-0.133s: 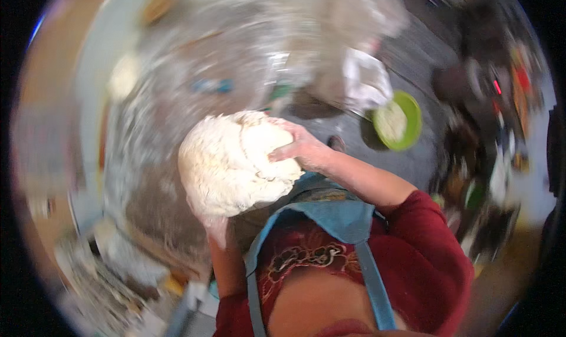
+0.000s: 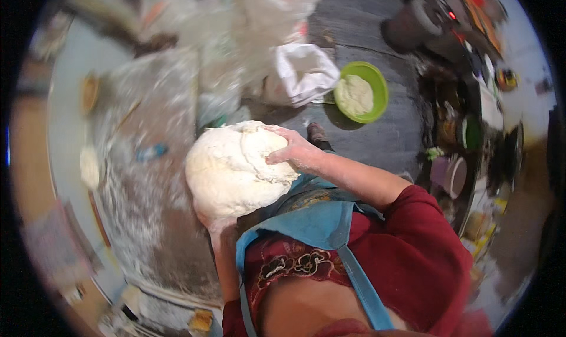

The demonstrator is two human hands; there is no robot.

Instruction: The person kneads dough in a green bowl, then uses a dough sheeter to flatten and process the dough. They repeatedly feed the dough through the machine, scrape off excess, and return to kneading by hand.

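A large lump of pale dough (image 2: 236,172) is held up between my two hands, in front of my blue apron. My right hand (image 2: 292,149) grips its right side, thumb over the top and the other fingers partly hidden behind it. Below the lump, my left hand (image 2: 216,222) bears it from the near left side; most of that hand is hidden under the dough. Flour whitens both hands. To the right, a green bowl (image 2: 382,95) holds another mass of dough (image 2: 355,94) and stands on the dark floor (image 2: 401,131).
A flour-dusted worktable (image 2: 159,219) lies on the left, with a small blue object (image 2: 151,152) and a thin stick (image 2: 130,114) on it. Beyond the dough stand a white sack (image 2: 303,69) and clear plastic bags (image 2: 230,48). Cluttered shelves (image 2: 451,125) run along the right.
My view has turned right, so the table, sack and green bowl sit farther left in it. The dough stays in both hands.
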